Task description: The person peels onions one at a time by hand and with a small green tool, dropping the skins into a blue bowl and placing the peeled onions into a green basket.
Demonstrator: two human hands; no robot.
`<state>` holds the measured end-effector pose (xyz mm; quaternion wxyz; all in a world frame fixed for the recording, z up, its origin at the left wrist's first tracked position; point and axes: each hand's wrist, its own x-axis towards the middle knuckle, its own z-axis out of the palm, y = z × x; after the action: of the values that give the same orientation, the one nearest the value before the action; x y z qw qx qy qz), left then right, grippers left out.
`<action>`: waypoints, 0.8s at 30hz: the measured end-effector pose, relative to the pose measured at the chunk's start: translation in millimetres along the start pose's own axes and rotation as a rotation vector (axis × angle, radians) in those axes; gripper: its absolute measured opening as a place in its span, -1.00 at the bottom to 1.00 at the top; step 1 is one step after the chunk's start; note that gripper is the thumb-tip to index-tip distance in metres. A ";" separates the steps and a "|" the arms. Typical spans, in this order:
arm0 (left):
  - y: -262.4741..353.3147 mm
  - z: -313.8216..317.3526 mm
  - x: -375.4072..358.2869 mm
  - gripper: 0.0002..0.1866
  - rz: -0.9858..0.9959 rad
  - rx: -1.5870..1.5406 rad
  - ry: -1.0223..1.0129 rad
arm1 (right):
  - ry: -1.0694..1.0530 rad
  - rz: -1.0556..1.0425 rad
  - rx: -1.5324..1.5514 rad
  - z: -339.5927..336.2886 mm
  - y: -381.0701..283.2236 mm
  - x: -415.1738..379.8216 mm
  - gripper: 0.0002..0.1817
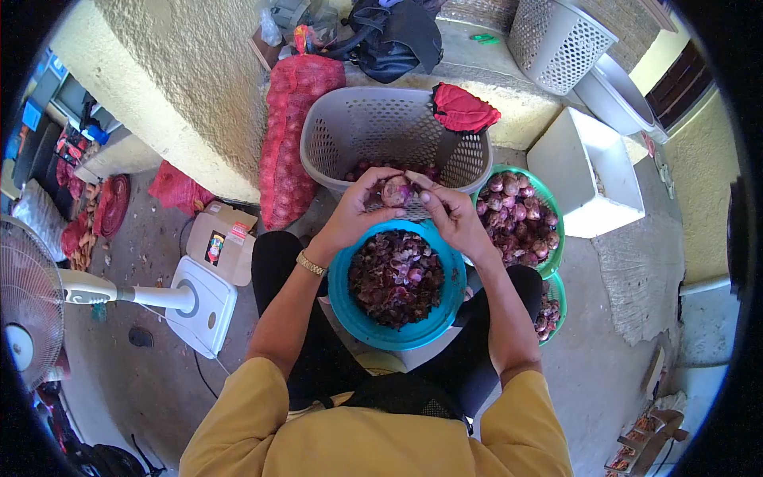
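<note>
The round purple papery-skinned onion [396, 191] is at upper centre, its direction and long axis unclear. Left hand [359, 213] and right hand [455, 216] grasp it between their fingertips.

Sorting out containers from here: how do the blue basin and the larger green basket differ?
The blue basin holds mostly loose, dark skins; the green basket holds whole onions. The basin sits nearer the body's midline, the basket off to the right. Both are round and open-topped.

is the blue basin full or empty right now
Partly full: the blue basin holds a heap of dark onion skins, with bare blue wall showing around it.
</note>
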<state>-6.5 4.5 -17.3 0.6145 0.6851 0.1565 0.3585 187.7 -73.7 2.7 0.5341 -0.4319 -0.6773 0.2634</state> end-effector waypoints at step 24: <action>7.2 -11.7 0.3 -0.45 0.010 -0.151 0.173 | -0.339 0.485 0.067 -26.0 -35.5 -12.3 -0.32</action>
<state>-15.8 11.8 -10.5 0.6468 0.6042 0.1780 0.4301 202.3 -104.4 33.2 0.3488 -0.5133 -0.6247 0.4739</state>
